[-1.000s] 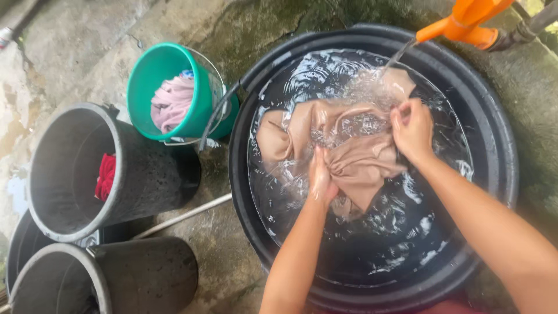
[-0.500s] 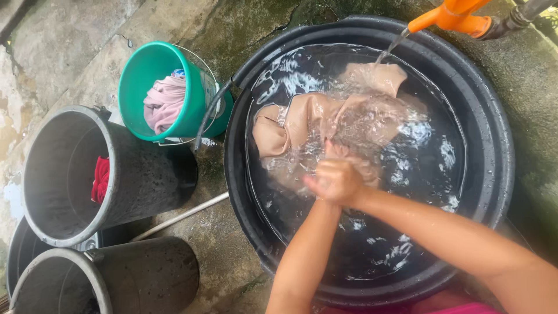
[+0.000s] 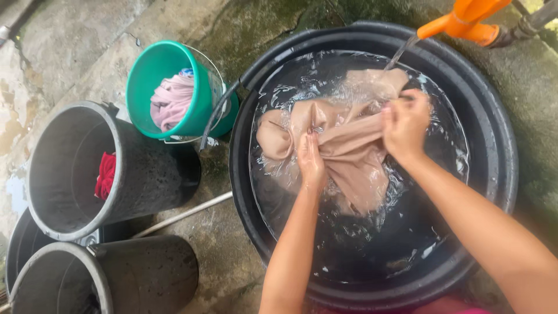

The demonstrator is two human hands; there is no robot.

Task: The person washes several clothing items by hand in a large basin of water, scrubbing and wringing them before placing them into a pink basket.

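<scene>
So the beige cloth (image 3: 349, 154) is sitting soaked in the water of the big black tub (image 3: 494, 174), bunched up toward the far side. The left hand (image 3: 311, 157) is clamping down on one fold of it and the right hand (image 3: 405, 123) is gripping another, pulling a stretch taut between them. Water is running in from the orange tap (image 3: 465, 20) right above. Off to the left, a green bucket (image 3: 152, 70) is holding a pink cloth (image 3: 172, 102), and a grey bucket (image 3: 139, 174) is holding something red (image 3: 106, 174).
</scene>
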